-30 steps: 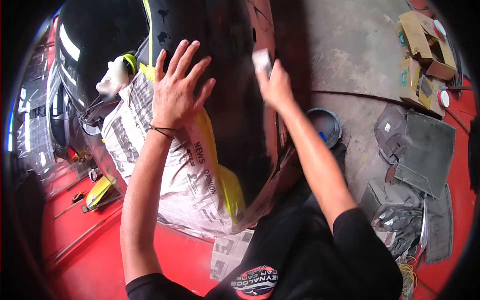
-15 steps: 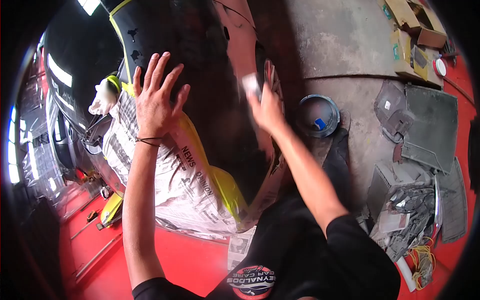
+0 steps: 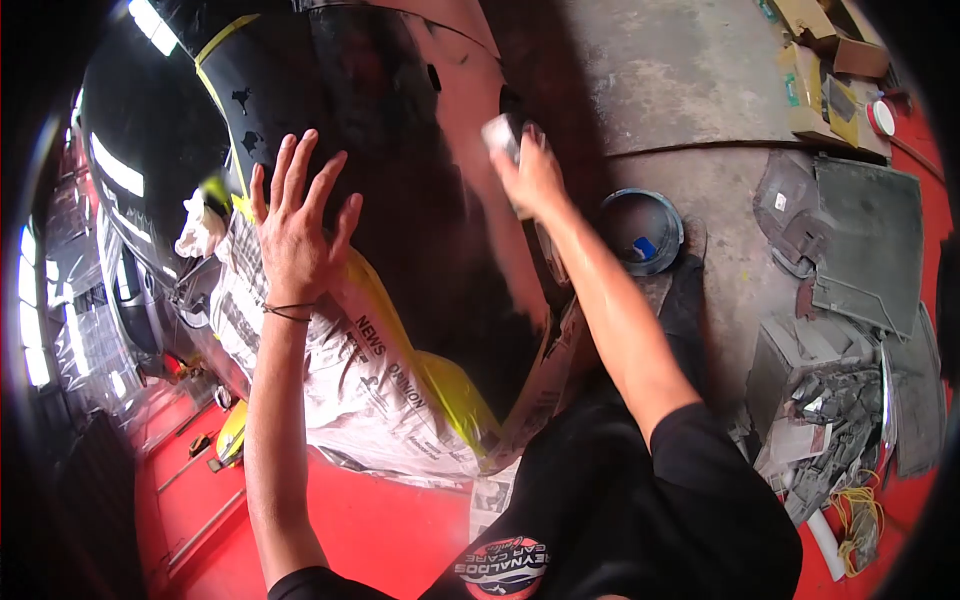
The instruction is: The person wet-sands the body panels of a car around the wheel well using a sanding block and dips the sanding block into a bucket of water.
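My left hand point(image 3: 298, 245), fingers spread, lies at the edge of a black car panel point(image 3: 375, 150), beside the yellow-taped newspaper masking point(image 3: 330, 375). In my right hand point(image 3: 535, 183) is a pale sanding block point(image 3: 499, 134), held near the panel's outer edge. A dull pinkish patch point(image 3: 468, 75) runs along that side of the panel. The block's underside is hidden from view. Near the wrist of my left hand, a crumpled white cloth point(image 3: 201, 228) sits by the yellow tape.
A round basin point(image 3: 679, 228) with a blue piece point(image 3: 643, 247) inside stands on the floor at right. Beyond it are dark flat panels point(image 3: 868, 240), a pile of grey scraps point(image 3: 840, 410) and cardboard boxes point(image 3: 835, 50). Red flooring point(image 3: 390, 520) shows below the masking.
My right hand has moved slightly up along the panel edge with the sanding block. My left hand sits a little lower in view, and the whole view has shifted slightly.
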A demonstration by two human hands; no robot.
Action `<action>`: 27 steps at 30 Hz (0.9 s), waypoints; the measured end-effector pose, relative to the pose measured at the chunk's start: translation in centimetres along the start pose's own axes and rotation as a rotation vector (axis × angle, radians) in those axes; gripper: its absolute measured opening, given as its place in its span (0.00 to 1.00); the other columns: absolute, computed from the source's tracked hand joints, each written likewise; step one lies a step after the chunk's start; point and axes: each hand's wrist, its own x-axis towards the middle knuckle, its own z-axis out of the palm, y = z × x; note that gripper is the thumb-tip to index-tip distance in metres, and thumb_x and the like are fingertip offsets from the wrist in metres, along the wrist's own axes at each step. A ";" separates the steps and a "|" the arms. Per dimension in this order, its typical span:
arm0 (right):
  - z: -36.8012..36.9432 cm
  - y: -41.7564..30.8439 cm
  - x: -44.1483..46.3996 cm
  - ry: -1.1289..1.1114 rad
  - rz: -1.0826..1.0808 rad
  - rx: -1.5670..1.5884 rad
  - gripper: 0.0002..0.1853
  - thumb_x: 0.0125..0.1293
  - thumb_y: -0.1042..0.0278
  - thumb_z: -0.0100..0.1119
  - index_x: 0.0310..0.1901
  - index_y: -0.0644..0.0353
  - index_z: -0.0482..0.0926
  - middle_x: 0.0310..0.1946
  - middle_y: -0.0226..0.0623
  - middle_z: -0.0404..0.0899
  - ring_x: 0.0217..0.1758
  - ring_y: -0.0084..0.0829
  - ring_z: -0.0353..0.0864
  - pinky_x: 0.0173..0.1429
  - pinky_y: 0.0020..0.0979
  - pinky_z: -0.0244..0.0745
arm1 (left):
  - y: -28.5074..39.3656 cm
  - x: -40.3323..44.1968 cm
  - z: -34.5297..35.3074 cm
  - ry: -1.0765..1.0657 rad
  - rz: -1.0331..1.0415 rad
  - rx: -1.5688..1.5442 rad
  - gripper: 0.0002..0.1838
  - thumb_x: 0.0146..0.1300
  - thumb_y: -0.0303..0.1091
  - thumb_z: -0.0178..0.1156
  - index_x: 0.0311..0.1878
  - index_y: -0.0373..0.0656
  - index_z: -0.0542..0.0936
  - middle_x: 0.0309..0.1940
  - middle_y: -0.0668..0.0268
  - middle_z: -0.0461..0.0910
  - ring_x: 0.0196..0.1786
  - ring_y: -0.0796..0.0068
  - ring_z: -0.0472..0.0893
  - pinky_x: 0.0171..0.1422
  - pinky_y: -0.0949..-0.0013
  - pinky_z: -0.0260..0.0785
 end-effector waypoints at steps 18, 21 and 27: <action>-1.5 -5.1 -0.5 -0.196 0.166 0.124 0.35 0.78 0.42 0.66 0.63 0.74 0.81 0.55 0.73 0.87 0.63 0.70 0.88 0.67 0.58 0.83 | 0.3 0.5 -1.0 -0.072 -0.041 -0.030 0.29 0.74 0.43 0.71 0.77 0.54 0.83 0.90 0.59 0.67 0.93 0.54 0.62 0.97 0.40 0.42; -2.5 -5.6 1.9 -0.183 0.105 0.156 0.32 0.77 0.44 0.68 0.60 0.72 0.81 0.51 0.69 0.89 0.59 0.68 0.90 0.64 0.59 0.83 | 0.2 0.8 -1.3 -0.110 -0.057 -0.040 0.31 0.74 0.41 0.72 0.79 0.54 0.82 0.90 0.57 0.66 0.94 0.51 0.61 0.97 0.40 0.41; 4.8 2.6 17.9 -0.241 0.249 0.167 0.34 0.78 0.38 0.64 0.53 0.73 0.83 0.49 0.68 0.90 0.59 0.65 0.91 0.62 0.58 0.84 | -0.5 0.7 -0.8 -0.127 -0.074 -0.067 0.33 0.69 0.39 0.74 0.78 0.57 0.83 0.89 0.58 0.68 0.93 0.51 0.63 0.97 0.39 0.42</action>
